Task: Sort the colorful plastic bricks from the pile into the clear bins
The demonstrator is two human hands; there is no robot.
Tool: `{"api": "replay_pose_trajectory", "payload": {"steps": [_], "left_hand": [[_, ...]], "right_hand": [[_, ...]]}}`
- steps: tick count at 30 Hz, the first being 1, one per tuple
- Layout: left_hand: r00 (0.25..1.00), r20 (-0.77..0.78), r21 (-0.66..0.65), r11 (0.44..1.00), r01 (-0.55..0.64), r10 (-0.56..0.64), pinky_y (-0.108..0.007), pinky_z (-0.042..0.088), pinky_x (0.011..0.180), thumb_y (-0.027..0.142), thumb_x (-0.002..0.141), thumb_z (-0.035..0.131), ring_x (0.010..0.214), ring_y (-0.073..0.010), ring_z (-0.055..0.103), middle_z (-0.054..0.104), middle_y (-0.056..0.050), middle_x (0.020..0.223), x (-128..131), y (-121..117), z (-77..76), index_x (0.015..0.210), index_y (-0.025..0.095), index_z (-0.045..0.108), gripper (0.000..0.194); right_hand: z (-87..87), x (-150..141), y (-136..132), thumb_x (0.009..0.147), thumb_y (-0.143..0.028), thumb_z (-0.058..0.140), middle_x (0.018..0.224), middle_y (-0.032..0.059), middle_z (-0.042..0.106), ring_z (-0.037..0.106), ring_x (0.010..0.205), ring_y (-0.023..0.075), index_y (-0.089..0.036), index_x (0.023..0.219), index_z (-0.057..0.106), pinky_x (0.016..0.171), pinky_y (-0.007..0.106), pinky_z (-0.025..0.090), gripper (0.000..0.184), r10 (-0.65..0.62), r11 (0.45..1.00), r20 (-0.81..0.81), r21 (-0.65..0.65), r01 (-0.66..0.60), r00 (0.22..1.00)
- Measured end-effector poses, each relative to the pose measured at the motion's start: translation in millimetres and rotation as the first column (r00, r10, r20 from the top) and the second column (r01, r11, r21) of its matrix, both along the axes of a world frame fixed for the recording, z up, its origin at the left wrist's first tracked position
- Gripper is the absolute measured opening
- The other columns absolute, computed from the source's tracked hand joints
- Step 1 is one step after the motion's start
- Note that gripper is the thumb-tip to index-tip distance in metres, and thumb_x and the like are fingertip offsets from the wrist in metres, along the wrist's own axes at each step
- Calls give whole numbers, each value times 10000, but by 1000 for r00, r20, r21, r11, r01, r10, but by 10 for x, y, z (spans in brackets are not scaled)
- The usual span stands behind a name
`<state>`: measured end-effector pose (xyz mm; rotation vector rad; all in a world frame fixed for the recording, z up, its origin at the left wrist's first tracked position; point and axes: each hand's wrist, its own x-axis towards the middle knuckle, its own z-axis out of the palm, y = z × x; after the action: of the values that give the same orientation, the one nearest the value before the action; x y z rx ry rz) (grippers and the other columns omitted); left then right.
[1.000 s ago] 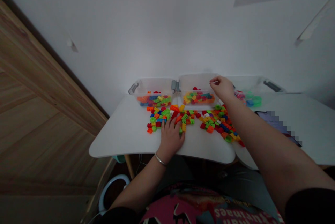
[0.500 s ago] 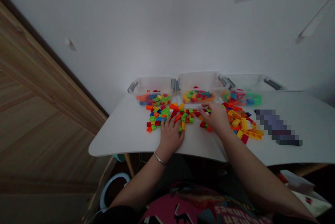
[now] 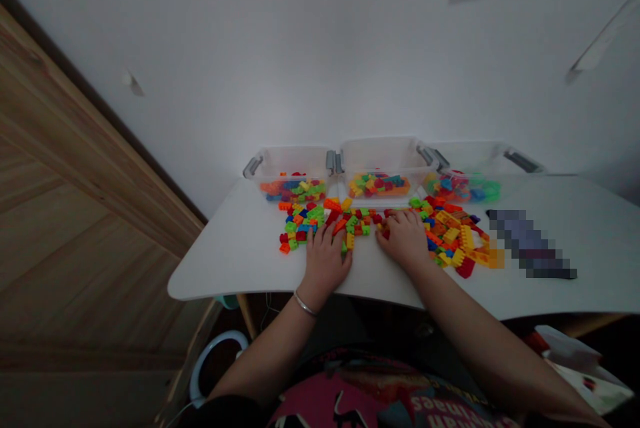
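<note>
Loose toy building bricks (image 3: 305, 221) in red, orange, yellow, green and blue lie across the white table. My left hand (image 3: 327, 256) rests on the near side of the left pile, fingers spread and lying over some bricks. Between that pile and a larger brick pile (image 3: 453, 236) on the right, my right hand (image 3: 406, 241) is lowered palm down onto bricks, its fingers a little bent and apart. Whatever lies beneath its palm is hidden. I see no brick gripped in either hand.
Along the wall stand three clear plastic boxes: a left box (image 3: 295, 160), a middle box (image 3: 380, 151) and a right box (image 3: 475, 156), each with coloured pieces inside. A pixelated dark object (image 3: 530, 241) lies at the right. The table's front edge (image 3: 215, 296) curves near me.
My right hand has come down and toward me from beside the middle box onto the bricks, uncovering green bricks behind it. My left hand has stayed in place.
</note>
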<state>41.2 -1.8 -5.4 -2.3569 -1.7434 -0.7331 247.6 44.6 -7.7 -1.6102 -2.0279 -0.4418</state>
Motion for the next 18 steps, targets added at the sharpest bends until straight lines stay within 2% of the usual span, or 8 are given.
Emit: {"api": "replay_pose_trajectory", "payload": {"steps": [5,11,15,18], "left_hand": [[1000,7,10,1000,7,-7,-570,236,1156,339,831,589,1306,-316,445,534,-106,1402,0,4,-14,1263,208,579,452],[1000,9,7,1000,12,-12,-579,232,1153,348,851,579,1307,-321,443,529,-114,1407,2,-7,0,1286,202,565,459],[996,40,36,996,77,-78,-573,204,1165,335,868,576,1304,-303,442,533,-94,1408,-17,-26,41,1289,210,562,440],[986,108,33,992,122,-125,-535,227,1162,317,878,580,1219,-263,506,624,-65,1290,-19,-48,105,1271,229,572,403]], "right_hand": [[-26,-11,22,802,-271,587,1033,121,681,539,989,299,-195,872,700,1008,515,362,153,71,997,-46,9,-71,996],[39,6,12,818,-257,600,971,74,700,549,929,266,-226,848,703,903,437,399,112,116,993,-86,23,-115,989],[97,-30,-62,833,-259,611,917,57,716,582,902,250,-229,883,713,863,403,417,117,173,984,-175,59,-165,969],[88,-95,-154,839,-257,614,900,43,723,605,906,240,-232,895,709,884,395,428,113,244,970,-266,85,-229,933]]}}
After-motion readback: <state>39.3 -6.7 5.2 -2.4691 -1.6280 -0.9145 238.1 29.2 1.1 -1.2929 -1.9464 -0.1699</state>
